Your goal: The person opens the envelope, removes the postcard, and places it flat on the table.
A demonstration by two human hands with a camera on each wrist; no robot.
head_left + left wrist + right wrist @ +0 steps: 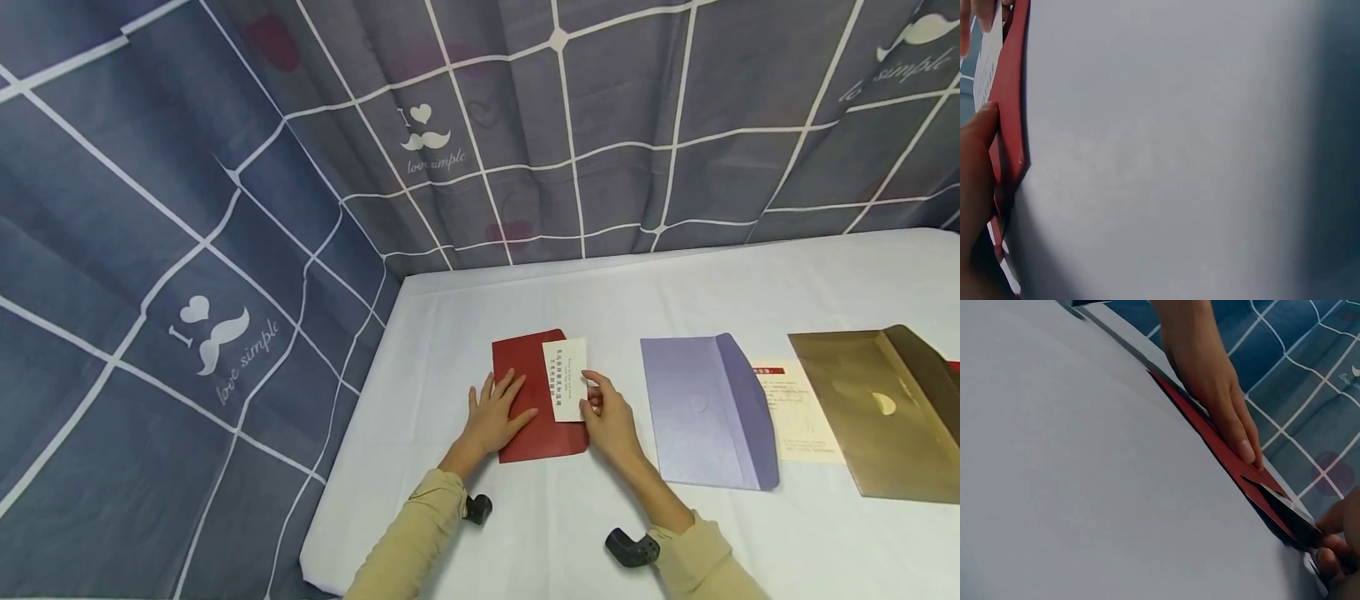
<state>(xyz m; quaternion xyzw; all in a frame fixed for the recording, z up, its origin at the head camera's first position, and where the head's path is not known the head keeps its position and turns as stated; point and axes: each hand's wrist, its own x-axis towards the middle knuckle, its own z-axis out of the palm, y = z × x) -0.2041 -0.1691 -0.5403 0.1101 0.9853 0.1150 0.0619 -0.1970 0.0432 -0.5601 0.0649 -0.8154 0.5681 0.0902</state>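
A red envelope (517, 354) lies on the white-covered table. Across its left part my left hand (489, 418) rests flat, fingers spread and thumb pointing toward a white card (564, 379). Printed dark characters run along that card, which sits over the envelope's right part. My right hand (611, 423) pinches the card's right edge between thumb and fingers. From the right wrist view, the card (1288, 509) is tilted, its held edge raised off the red paper (1210, 437). Whether any of it is tucked inside the envelope, I cannot tell.
To the right lies a lilac envelope (690, 417) with its flap opened out. Beyond it are a cream printed sheet (802, 417) and a gold envelope (862, 417) overlapping that sheet. Grid-patterned curtains (510, 200) hang behind and left of the table (442, 333).
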